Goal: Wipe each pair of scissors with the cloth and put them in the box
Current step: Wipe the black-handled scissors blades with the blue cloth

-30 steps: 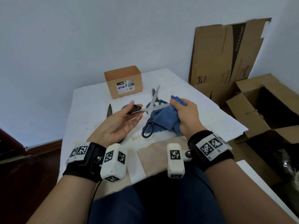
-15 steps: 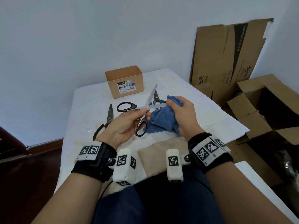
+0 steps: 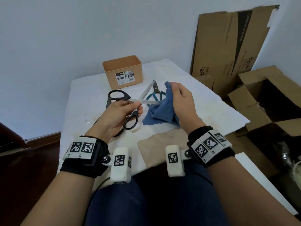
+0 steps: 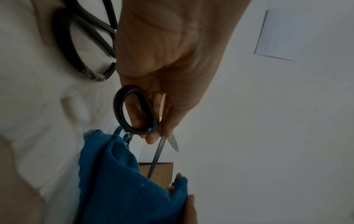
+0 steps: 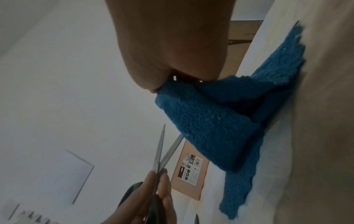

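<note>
My left hand (image 3: 137, 106) pinches the black-handled scissors (image 3: 130, 101) at the pivot and holds them spread wide above the table. One blade points up towards the orange box (image 3: 123, 70). The other blade runs right, and its tip meets the blue cloth (image 3: 160, 110). My right hand (image 3: 175, 91) pinches the top of the cloth, whose lower part trails on the table. The left wrist view shows the scissors (image 4: 134, 112) against my fingers and the cloth (image 4: 124, 181) below. In the right wrist view, thumb and fingers pinch the cloth (image 5: 210, 121) beside the blades (image 5: 161, 148).
Teal-handled scissors (image 3: 155, 93) lie on the white table (image 3: 84, 95) behind the cloth. Another dark pair (image 3: 107, 103) lies mostly hidden under my left hand. A beige cloth (image 3: 159, 144) lies at the near edge. Cardboard boxes (image 3: 260, 98) stand to the right.
My left hand has moved from the handle to the pivot and raised the scissors. My right hand has lifted the top of the cloth higher, away from the middle of the blade.
</note>
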